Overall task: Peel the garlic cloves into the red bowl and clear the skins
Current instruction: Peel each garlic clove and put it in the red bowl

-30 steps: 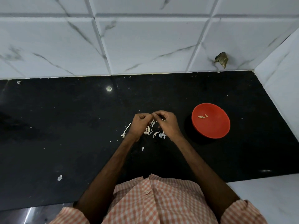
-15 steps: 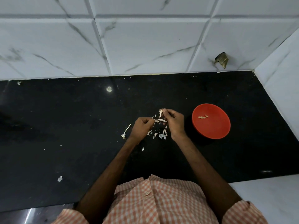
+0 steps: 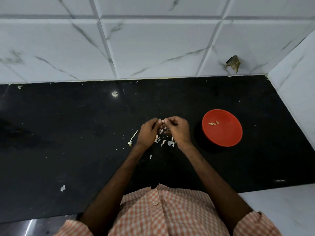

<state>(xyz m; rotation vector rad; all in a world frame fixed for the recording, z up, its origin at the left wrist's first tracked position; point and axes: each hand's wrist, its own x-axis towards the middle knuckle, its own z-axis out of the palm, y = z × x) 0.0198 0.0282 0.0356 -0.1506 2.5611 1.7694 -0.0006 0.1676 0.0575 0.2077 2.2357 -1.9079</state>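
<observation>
Black desk [image 3: 68,133] below marble-tiled wall [image 3: 153,48]; left hand [image 3: 148,132] and right hand [image 3: 179,131] meet above it, fingers [image 3: 168,120] of both curled, pinching a garlic clove [image 3: 161,121] between them; skins [image 3: 166,142] scattered just beneath; red bowl [image 3: 225,137] to the right, apart, holds three peeled cloves [image 3: 213,123].

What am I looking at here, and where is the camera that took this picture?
No machine here: a person works with bare hands, filmed by a camera on their head looking down. The left hand and right hand meet above a black counter, their fingers pinching what looks like a garlic clove being peeled. Loose skins lie scattered on the counter beneath them. To the right stands a red bowl holding a few peeled cloves. White marbled tiles cover the wall behind.
</observation>
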